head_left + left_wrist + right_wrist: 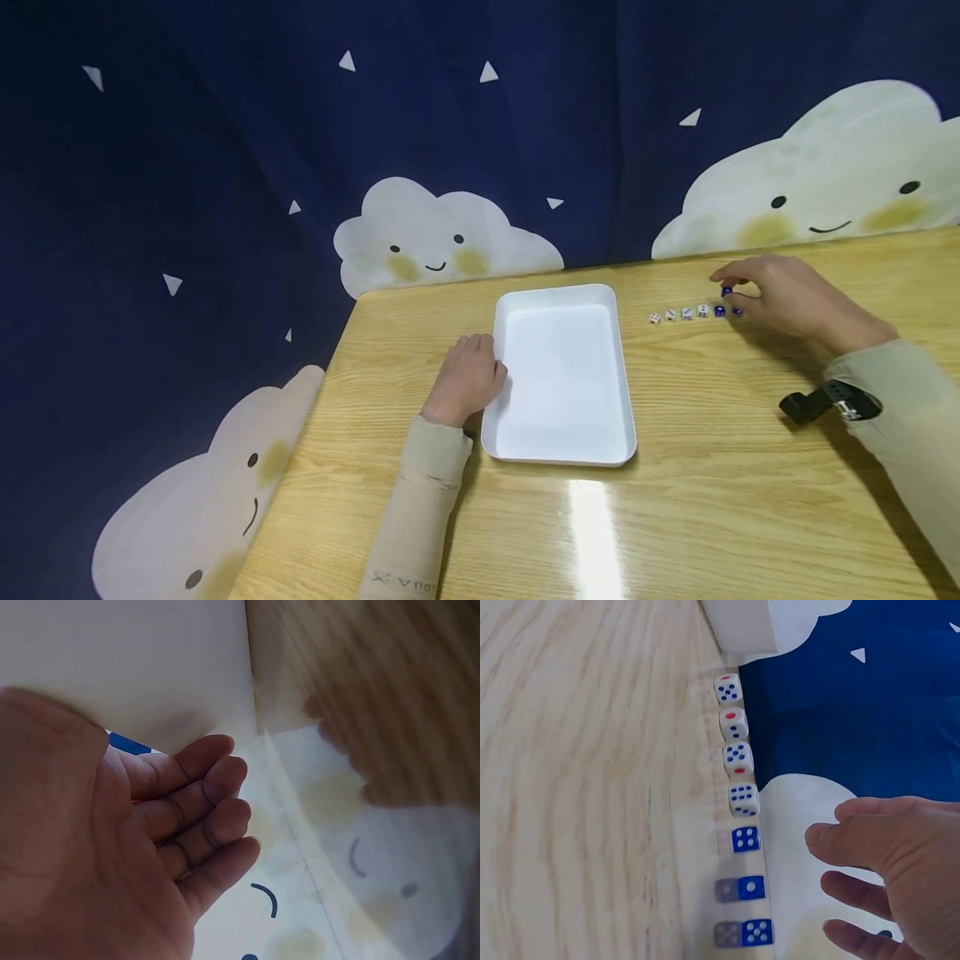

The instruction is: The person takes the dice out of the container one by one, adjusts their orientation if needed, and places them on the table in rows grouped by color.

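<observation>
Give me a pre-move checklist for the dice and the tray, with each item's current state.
1. White tray free of contents: ok, nothing lies in it.
2. Left hand at the tray: ok, it rests at the left rim with its fingers loosely curled.
3. Dice row in line on the table: ok, four white dice, then three blue.
4. Right hand at the row: ok, it is over the blue end.
5. Die held in the right hand: cannot tell; a small blue thing shows at the fingertips, but the grip is unclear.
6. Way from row to tray: ok, only bare wood lies between them.
</observation>
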{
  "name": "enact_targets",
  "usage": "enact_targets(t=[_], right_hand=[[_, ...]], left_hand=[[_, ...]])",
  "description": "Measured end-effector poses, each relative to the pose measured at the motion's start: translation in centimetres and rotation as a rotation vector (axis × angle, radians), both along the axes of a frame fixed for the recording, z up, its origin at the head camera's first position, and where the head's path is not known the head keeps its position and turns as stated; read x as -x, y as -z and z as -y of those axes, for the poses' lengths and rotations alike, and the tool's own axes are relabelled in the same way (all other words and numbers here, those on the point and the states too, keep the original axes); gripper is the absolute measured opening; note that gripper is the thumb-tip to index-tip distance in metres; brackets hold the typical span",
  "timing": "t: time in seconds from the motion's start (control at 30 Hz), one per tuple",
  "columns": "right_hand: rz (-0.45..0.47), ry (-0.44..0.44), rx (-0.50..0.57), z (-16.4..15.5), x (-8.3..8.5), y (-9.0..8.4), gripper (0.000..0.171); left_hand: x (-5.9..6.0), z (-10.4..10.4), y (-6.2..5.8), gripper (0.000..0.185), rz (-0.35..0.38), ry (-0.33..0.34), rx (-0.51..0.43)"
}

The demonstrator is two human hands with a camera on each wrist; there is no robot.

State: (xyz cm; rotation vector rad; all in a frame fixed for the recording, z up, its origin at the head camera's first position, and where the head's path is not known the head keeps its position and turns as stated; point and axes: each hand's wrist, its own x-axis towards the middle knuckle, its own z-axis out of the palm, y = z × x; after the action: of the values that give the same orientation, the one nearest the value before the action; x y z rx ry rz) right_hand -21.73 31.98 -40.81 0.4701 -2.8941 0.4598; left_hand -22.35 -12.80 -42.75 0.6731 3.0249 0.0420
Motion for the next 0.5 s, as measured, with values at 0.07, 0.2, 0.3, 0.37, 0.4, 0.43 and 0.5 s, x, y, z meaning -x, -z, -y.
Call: enact_targets(t=[0.07,0.2,0.3,0.37,0.4,0.43,0.5], right_hand=[[0.014,0.011,0.001,-0.3,-0.1,0.1,0.037],[0.033,0.037,0.000,-0.9,-0.2,0.4,0.037],[0.053,0.064,0.020,-1.4,-0.4,0.5,0.036],[0.076,0.091,0.034,-1.8,-0.7,0.7,0.036],[0.091,0.106,0.042,-2.0,-0.7,0.7,0.037],[0.102,0.119,0.050,-2.2,-0.8,0.9,0.037],[0.122,0.142,0.049,-2.6,-1.0,1.1,0.038]], left_hand=[[0.0,0.0,0.0,0.032,-0.001,-0.001,-0.001],[-0.1,0.1,0.1,0.032,-0.004,-0.004,0.000],[-0.1,0.1,0.0,0.030,-0.009,-0.003,-0.004],[-0.1,0.1,0.0,0.028,-0.013,-0.002,-0.011],[-0.1,0.1,-0.1,0.027,-0.015,-0.001,-0.015],[-0.2,0.1,-0.1,0.026,-0.018,0.002,-0.020],[-0.2,0.0,-0.1,0.025,-0.022,0.006,-0.024]])
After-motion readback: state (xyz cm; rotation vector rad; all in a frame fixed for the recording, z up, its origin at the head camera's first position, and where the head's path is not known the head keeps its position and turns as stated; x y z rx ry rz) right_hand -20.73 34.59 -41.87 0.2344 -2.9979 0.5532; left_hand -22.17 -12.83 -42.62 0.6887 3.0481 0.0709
